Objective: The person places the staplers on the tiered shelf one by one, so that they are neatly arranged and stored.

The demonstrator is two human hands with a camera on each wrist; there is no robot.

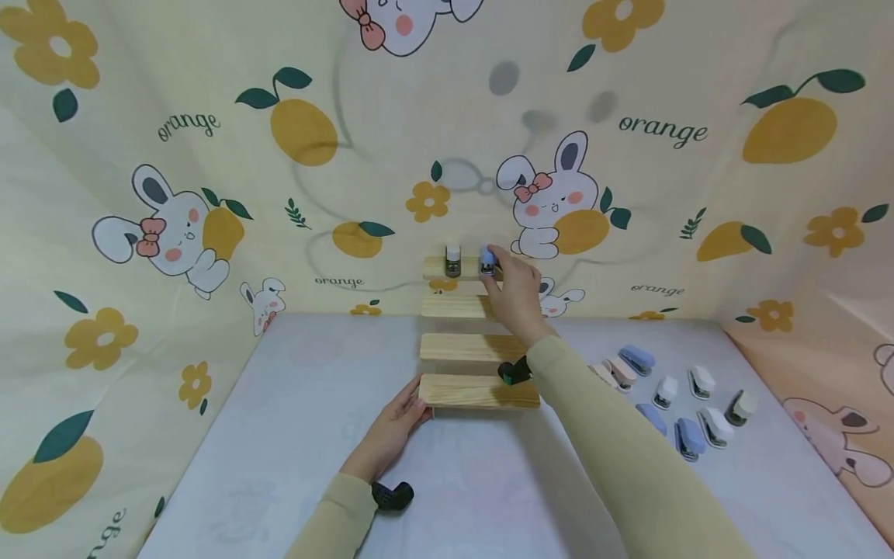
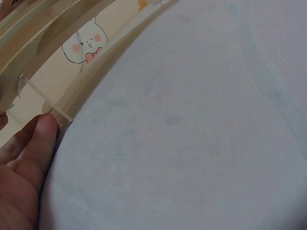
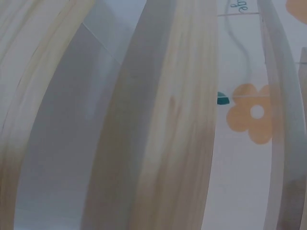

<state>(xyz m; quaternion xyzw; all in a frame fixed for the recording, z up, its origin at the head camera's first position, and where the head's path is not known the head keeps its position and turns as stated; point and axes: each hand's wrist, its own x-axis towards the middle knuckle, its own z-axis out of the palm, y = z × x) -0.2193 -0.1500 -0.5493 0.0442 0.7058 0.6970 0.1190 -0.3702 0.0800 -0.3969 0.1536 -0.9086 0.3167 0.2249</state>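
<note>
A stepped wooden display rack (image 1: 475,391) with several plank tiers stands against the back cloth. On its top tier, at the left, a white-topped mini stapler (image 1: 453,262) stands upright. To the right of it, my right hand (image 1: 518,293) pinches a blue mini stapler (image 1: 486,261) at the same tier; I cannot tell whether its base touches the wood. My left hand (image 1: 391,431) holds the front left corner of the lowest tier, and its fingers (image 2: 45,132) show beside a clear support. The right wrist view shows only planks (image 3: 177,115), not the hand.
Several mini staplers lie on the table at right, among them a blue one (image 1: 690,439), a white one (image 1: 715,427), a pink one (image 1: 621,373) and a dark-based one (image 1: 741,407). A patterned cloth (image 1: 391,101) hangs behind the white table covering (image 1: 300,373).
</note>
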